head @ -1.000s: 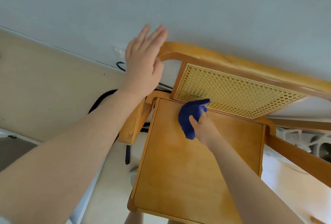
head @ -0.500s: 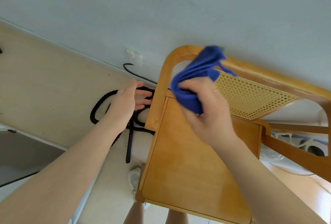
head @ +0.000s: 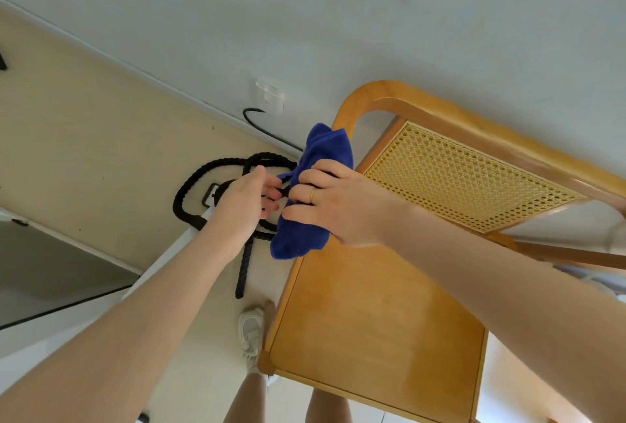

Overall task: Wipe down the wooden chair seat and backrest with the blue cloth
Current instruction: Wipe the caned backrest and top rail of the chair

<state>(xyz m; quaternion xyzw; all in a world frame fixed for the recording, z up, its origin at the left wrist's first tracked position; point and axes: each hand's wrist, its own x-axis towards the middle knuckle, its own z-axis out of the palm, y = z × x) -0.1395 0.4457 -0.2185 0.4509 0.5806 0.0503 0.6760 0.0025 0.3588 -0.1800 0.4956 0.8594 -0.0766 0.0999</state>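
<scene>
1. Blue cloth hangs bunched above the wooden chair seat's back left corner, beside the cane backrest.
2. Right hand grips it, fingers curled.
3. Left hand pinches its edge.

cloth: deep blue | chair seat: honey wood | backrest panel: yellow cane lattice | rope: black

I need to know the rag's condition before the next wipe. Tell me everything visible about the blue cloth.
The blue cloth is deep royal blue, soft and fuzzy like microfibre, bunched into a loose wad. It is lifted off the chair, over the seat's rear left corner. The right hand grips its middle, and the left hand pinches its edge. No stains show.
</scene>
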